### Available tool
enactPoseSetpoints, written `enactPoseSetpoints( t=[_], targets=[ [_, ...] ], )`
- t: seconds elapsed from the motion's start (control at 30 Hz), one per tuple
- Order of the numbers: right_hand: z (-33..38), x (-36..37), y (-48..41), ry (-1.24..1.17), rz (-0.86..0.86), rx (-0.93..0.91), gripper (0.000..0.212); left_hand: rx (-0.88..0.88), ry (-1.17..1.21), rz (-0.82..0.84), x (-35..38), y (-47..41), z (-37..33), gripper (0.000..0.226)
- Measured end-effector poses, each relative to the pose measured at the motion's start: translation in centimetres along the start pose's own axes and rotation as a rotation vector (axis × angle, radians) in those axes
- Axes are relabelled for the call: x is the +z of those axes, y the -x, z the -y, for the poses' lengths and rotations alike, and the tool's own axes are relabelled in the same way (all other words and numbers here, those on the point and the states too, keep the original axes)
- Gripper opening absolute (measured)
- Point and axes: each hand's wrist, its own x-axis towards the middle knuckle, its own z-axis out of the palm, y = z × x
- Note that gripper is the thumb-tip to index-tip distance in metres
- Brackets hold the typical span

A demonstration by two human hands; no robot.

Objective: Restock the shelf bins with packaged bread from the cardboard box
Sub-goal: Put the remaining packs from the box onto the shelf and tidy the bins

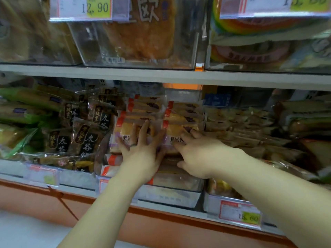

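Forearms (107,203) reach to the packaged bread (145,104) dead ahead in the middle bin (170,196) on the lower shelf (78,189) — left hand (141,153) spread flat on the left stack (125,130), right hand (198,154) resting loose-fingered on the right stack (180,120), neither gripping — dark-wrapped packs (86,138) just left.

An upper price tag (80,8) is marked 12.90. The character 欧 is printed on a large bread pack (143,36) behind it. 太谷 is read on the dark packets (87,140) below. 紫米 is printed on the front bread pack (174,130). A lower price tag (240,213) is blurred, seemingly 15.60.
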Motion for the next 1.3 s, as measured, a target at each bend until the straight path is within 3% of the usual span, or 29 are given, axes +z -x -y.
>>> enactPoseSetpoints(
  t=[0.17, 0.3, 0.4, 0.7, 1.03, 1.3],
  targets=[
    [-0.3, 0.1, 0.6, -0.071, -0.077, -0.036, 0.054, -0.020, 0.014, -0.004, -1.1, 0.5, -0.7, 0.056],
    [-1.5, -0.8, 6.3, -0.132, -0.349, -0.063, 0.042, 0.003, -0.007, -0.137, -3.1, 3.8, -3.5, 0.046],
    [-1.8, -0.8, 12.7, -0.132, -0.430, -0.012, 0.037, 0.129, 0.089, -0.218, -4.5, 7.4, -6.7, 0.037],
    [-6.0, 1.5, 32.7, -0.136, -0.474, 0.299, 0.027, 0.471, 0.285, -0.203, -8.6, 17.5, -21.5, 0.033],
    [-14.5, 10.0, 51.0, -0.207, -0.464, 0.747, 0.028, 0.730, 0.318, -0.014, -4.9, 24.5, -37.0, 0.032],
    [-18.7, 20.1, 59.9, -0.269, -0.171, 1.087, 0.036, 0.840, 0.214, 0.345, 2.0, 25.6, -45.0, 0.044]
  ],
)
